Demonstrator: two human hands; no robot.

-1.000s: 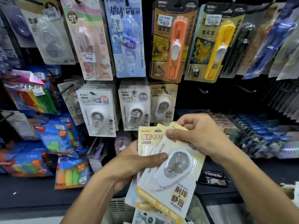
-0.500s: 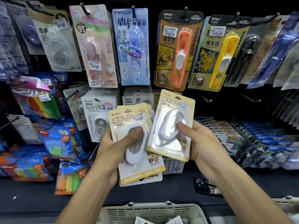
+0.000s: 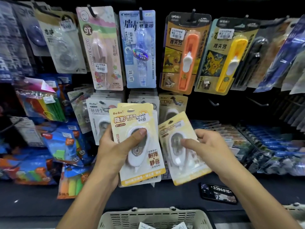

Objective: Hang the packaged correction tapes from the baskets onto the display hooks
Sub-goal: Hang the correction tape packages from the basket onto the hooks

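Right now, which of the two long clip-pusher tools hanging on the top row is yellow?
The yellow clip pusher hangs further right, on the Pikachu card; its neighbour, the orange clip pusher, hangs to its left.

The yellow-and-white carded correction tape pack point(image 3: 138, 146) at the front of the stack is showing "BoBo", "隐形 原纸色", a code reading about "Y-31022", a price sticker with "3.00", and lower down "耐摔 + 静音". The pink tall blister card point(image 3: 100, 47) hanging above is reading "MY MELODY" down its side and "9T" in a dark circle. The pale blue hanging card point(image 3: 140, 47) is carrying "修正带". The orange clip-pusher card point(image 3: 183, 52) and the yellow clip-pusher card point(image 3: 226, 55) are each displaying "推夹器". The white hanging card point(image 3: 99, 113) is showing "BoBo" and "研修生". The dark flat plate on the shelf point(image 3: 218, 193) is bearing "3396875".
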